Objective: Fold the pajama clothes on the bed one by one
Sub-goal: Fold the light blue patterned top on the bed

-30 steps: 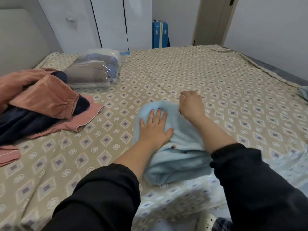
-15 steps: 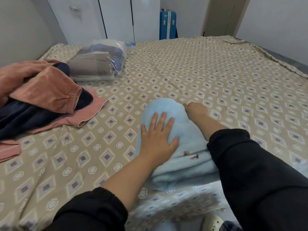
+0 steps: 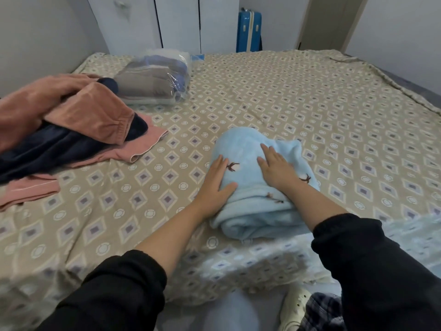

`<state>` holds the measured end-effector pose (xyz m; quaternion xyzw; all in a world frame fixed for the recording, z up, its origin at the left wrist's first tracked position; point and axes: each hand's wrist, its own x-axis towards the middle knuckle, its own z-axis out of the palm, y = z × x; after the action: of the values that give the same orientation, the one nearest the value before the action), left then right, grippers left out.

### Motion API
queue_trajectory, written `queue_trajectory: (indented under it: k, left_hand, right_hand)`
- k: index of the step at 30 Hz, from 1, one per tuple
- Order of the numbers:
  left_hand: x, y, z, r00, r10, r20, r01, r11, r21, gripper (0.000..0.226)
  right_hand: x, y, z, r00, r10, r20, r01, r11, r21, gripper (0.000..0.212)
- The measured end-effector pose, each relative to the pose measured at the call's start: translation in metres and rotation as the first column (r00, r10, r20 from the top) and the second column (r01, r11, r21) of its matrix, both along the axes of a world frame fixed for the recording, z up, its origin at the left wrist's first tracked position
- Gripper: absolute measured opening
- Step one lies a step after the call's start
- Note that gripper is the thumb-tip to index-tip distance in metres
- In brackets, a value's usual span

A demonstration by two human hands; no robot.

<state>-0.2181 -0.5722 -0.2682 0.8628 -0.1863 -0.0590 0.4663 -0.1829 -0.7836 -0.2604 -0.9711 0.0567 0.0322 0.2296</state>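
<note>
A light blue fleece pajama piece [image 3: 248,149] with small dark bird prints lies folded into a thick bundle near the bed's front edge. My left hand [image 3: 216,185] presses flat on its left side with straight fingers. On top of the bundle, my right hand [image 3: 276,167] lies flat, fingers pointing away from me. A loose heap of pajamas sits at the left: a salmon-pink piece [image 3: 88,115] over a dark navy one [image 3: 47,149], with more pink fabric [image 3: 26,189] below.
The bed [image 3: 310,103] has a beige diamond-patterned sheet. A clear plastic bag of folded clothes [image 3: 155,80] lies at the back left. Beyond the bed stand white wardrobe doors [image 3: 179,22] and a blue suitcase [image 3: 249,32]. A white shoe [image 3: 296,306] shows on the floor.
My right hand came back from the bundle's far right edge, bringing a fold over, and now lies flat on top. My left hand slid to the bundle's left side.
</note>
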Motion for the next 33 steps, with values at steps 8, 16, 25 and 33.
queue_trajectory:
  k: [8, 16, 25, 33]
  left_hand:
    - [-0.045, 0.046, -0.007, 0.969, 0.121, -0.216, -0.170, 0.959, -0.228, 0.041]
    - [-0.056, 0.046, -0.006, 0.940, 0.281, 0.195, -0.282, 0.959, -0.021, 0.017]
    - [-0.047, 0.040, 0.006, 0.981, -0.186, -0.062, 0.194, 0.872, 0.449, 0.021]
    - [-0.014, -0.019, 0.079, 0.949, 0.107, 0.296, -0.204, 0.926, 0.319, 0.042]
  right_hand:
    - [0.009, -0.004, -0.007, 0.999, -0.013, -0.036, 0.014, 1.000, 0.013, 0.058]
    - [0.009, -0.004, 0.001, 0.985, -0.068, -0.159, 0.069, 0.998, 0.000, 0.063]
    - [0.007, 0.004, -0.001, 0.975, -0.129, -0.183, 0.109, 0.988, -0.113, 0.064]
    - [-0.002, 0.004, -0.001, 0.988, -0.107, -0.111, 0.098, 0.992, -0.084, 0.060]
